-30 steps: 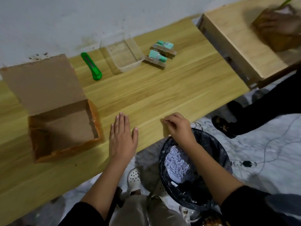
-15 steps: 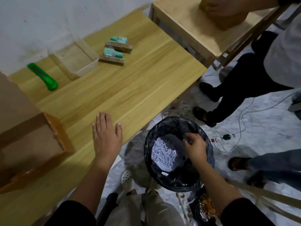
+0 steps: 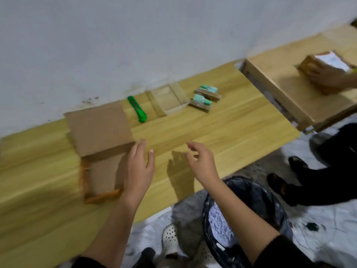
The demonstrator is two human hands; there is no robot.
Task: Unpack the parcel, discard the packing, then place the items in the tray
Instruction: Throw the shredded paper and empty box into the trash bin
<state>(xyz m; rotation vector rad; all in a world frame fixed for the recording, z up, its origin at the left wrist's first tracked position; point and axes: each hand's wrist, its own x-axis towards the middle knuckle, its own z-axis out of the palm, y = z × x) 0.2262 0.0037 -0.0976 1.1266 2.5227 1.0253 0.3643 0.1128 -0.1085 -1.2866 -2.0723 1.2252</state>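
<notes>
The opened cardboard parcel box (image 3: 102, 171) lies on the wooden table (image 3: 222, 128), lid flap folded back, its inside looking bare. My left hand (image 3: 140, 167) hovers flat over the box's right edge, fingers apart, holding nothing. My right hand (image 3: 201, 161) floats above the table's front part, fingers loosely curled and empty. A clear plastic tray (image 3: 169, 100) stands at the back near the wall. Two teal items on brown card backings (image 3: 205, 96) lie just right of the tray, outside it. White packing paper (image 3: 220, 223) sits in the black-lined bin (image 3: 251, 200) below my right arm.
A green utility knife (image 3: 137, 109) lies left of the tray. A second wooden table (image 3: 286, 84) stands to the right, where another person's hand (image 3: 324, 76) holds a parcel. That person's dark legs and shoes (image 3: 301, 180) are on the floor right of the bin.
My right hand has come up out of the bin and back over the table, empty. My left hand has lifted from the table's edge toward the box. The view swung back left.
</notes>
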